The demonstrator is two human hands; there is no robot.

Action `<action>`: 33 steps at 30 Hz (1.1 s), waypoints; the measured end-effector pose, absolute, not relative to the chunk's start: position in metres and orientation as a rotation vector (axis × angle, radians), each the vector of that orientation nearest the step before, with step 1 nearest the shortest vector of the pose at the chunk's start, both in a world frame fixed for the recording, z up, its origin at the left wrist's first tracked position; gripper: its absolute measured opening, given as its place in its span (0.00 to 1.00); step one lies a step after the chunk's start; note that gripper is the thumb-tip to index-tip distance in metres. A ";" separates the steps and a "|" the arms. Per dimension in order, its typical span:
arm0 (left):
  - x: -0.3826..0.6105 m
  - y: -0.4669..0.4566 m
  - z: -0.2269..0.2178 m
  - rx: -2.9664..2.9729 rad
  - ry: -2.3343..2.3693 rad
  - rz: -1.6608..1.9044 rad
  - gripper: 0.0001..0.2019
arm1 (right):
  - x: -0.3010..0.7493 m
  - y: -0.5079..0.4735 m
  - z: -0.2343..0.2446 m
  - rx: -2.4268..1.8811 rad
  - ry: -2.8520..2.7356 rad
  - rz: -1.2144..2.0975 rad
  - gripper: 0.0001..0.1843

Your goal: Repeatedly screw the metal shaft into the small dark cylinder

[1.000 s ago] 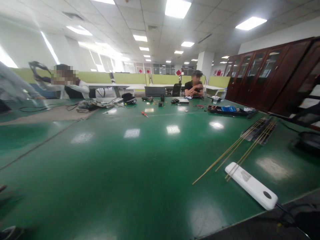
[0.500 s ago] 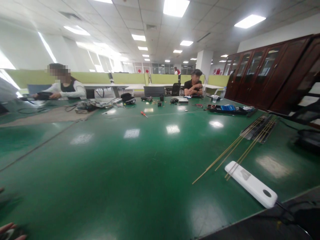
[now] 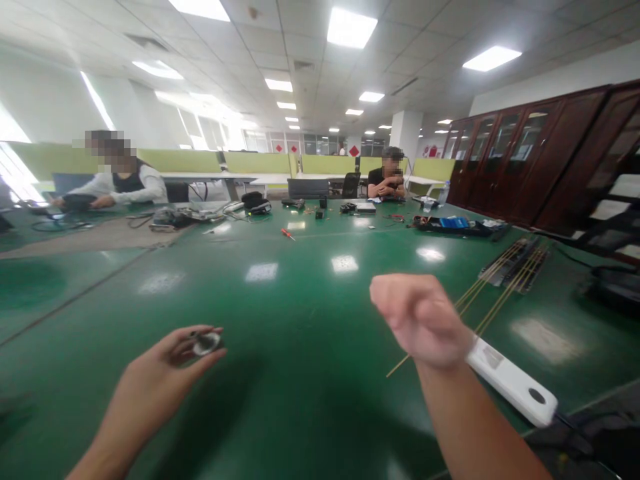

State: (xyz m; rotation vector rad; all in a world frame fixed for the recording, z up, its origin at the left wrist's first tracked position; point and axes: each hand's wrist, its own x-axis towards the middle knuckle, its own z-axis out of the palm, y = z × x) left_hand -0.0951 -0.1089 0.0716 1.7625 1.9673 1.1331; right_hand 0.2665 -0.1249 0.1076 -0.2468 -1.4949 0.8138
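My left hand [image 3: 160,373] is raised over the green table [image 3: 280,313] and pinches a small round metal part [image 3: 207,343] between thumb and fingertips. My right hand [image 3: 420,320] hovers to the right of it, blurred by motion, with the fingers curled in toward the palm; I cannot see anything in it. Just behind my right wrist lies a white power strip [image 3: 515,383], beside several thin bamboo sticks [image 3: 500,287].
A person in white [image 3: 120,187] sits at the far left with a dark device. Another person in black [image 3: 387,180] sits at the far end. A red screwdriver [image 3: 288,234], cables, small tools and a blue-and-black case [image 3: 455,225] litter the far table. Dark wooden cabinets [image 3: 540,160] line the right wall.
Both my hands have risen into view from below; the left now holds a small metal part. The person at far left has lowered their arms to the table.
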 end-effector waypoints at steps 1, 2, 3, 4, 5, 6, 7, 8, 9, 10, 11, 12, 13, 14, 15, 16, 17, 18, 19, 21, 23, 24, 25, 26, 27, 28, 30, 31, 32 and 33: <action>-0.080 -0.098 0.071 1.786 1.824 1.087 0.27 | 0.256 -0.109 0.101 -0.316 -1.487 0.859 0.23; -0.062 -0.088 0.069 1.823 1.701 1.066 0.25 | 0.247 -0.093 0.092 -0.436 -1.523 0.919 0.21; -0.045 -0.077 0.066 1.866 1.602 1.052 0.24 | 0.240 -0.079 0.082 -0.563 -1.576 0.988 0.21; -0.029 -0.067 0.062 1.897 1.530 1.037 0.23 | 0.235 -0.068 0.071 -0.675 -1.596 1.043 0.21; -0.014 -0.059 0.058 1.936 1.474 1.029 0.22 | 0.233 -0.059 0.059 -0.779 -1.588 1.070 0.21; -0.002 -0.051 0.052 1.974 1.420 1.017 0.21 | 0.233 -0.053 0.048 -0.878 -1.589 1.092 0.21; 0.007 -0.045 0.047 2.007 1.380 1.016 0.20 | 0.235 -0.048 0.039 -0.962 -1.617 1.122 0.20; 0.014 -0.041 0.040 2.041 1.344 1.012 0.19 | 0.238 -0.046 0.031 -1.024 -1.649 1.102 0.19; 0.017 -0.038 0.034 2.072 1.311 1.007 0.19 | 0.242 -0.044 0.026 -1.069 -1.669 1.025 0.18; 0.019 -0.035 0.028 2.103 1.287 1.003 0.18 | 0.245 -0.043 0.022 -1.096 -1.692 0.949 0.17; 0.019 -0.034 0.023 2.136 1.270 0.995 0.17 | 0.248 -0.043 0.019 -1.110 -1.724 0.893 0.18; 0.018 -0.033 0.018 2.165 1.263 0.990 0.17 | 0.249 -0.042 0.018 -1.111 -1.766 0.844 0.19; 0.016 -0.033 0.013 2.186 1.264 0.988 0.17 | 0.249 -0.042 0.017 -1.108 -1.816 0.805 0.22; 0.015 -0.032 0.009 2.195 1.270 0.989 0.18 | 0.248 -0.042 0.017 -1.104 -1.867 0.770 0.26; 0.014 -0.032 0.006 2.194 1.275 0.993 0.18 | 0.247 -0.042 0.016 -1.101 -1.912 0.730 0.29; 0.014 -0.033 0.004 2.186 1.270 0.991 0.19 | 0.245 -0.042 0.015 -1.101 -1.947 0.684 0.30; 0.014 -0.033 0.002 2.175 1.260 0.988 0.18 | 0.243 -0.042 0.015 -1.101 -1.977 0.640 0.31; 0.015 -0.033 0.002 2.168 1.247 0.982 0.17 | 0.241 -0.042 0.014 -1.101 -2.003 0.601 0.31; 0.016 -0.034 0.001 2.169 1.232 0.978 0.15 | 0.239 -0.042 0.013 -1.098 -2.029 0.570 0.30; 0.018 -0.035 0.002 2.179 1.213 0.980 0.12 | 0.238 -0.042 0.012 -1.081 -2.080 0.524 0.27; 0.019 -0.035 0.002 2.185 1.206 0.990 0.11 | 0.239 -0.042 0.011 -1.067 -2.106 0.496 0.24; 0.019 -0.035 0.002 2.184 1.202 0.996 0.12 | 0.239 -0.042 0.011 -1.064 -2.111 0.490 0.23; 0.019 -0.034 0.002 2.179 1.199 1.000 0.12 | 0.240 -0.042 0.010 -1.062 -2.114 0.487 0.21; 0.019 -0.034 0.002 2.172 1.197 1.005 0.12 | 0.240 -0.041 0.009 -1.062 -2.118 0.487 0.21; 0.019 -0.034 0.001 2.163 1.193 1.011 0.12 | 0.240 -0.041 0.009 -1.062 -2.121 0.490 0.20; 0.019 -0.034 0.001 2.155 1.189 1.016 0.13 | 0.240 -0.041 0.008 -1.062 -2.124 0.492 0.20; 0.019 -0.033 0.000 2.142 1.185 1.021 0.13 | 0.240 -0.041 0.007 -1.058 -2.127 0.496 0.18; 0.019 -0.033 0.000 2.140 1.184 1.020 0.13 | 0.240 -0.042 0.007 -1.056 -2.127 0.495 0.17; 0.019 -0.034 0.000 2.141 1.182 1.018 0.13 | 0.239 -0.042 0.007 -1.055 -2.124 0.491 0.16; 0.019 -0.034 0.000 2.146 1.178 1.014 0.13 | 0.239 -0.042 0.008 -1.053 -2.122 0.484 0.15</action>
